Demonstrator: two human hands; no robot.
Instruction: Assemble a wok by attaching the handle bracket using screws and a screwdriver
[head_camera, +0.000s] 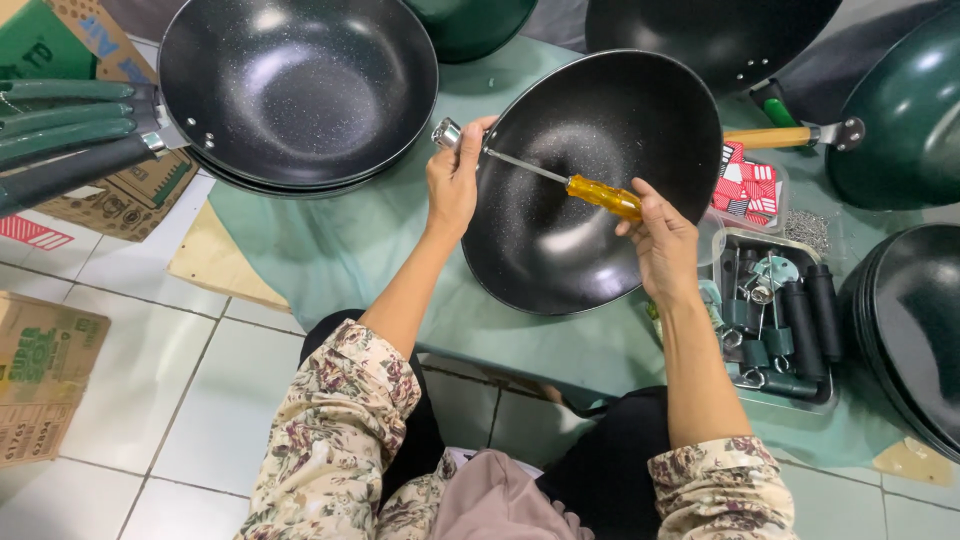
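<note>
Left hand (452, 185) gripping black speckled wok (590, 180) rim and metal ferrule (446, 132); right hand (662, 240) fingers wrapped around amber-handled screwdriver (600, 195). Best kept straight on the screw.

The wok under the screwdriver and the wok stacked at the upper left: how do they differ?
The wok under the screwdriver has no handle fitted and tilts, steadied by the left hand; the stacked wok has a green handle and sits level on others. The right hand holds the screwdriver. Both are black and speckled inside.
</note>
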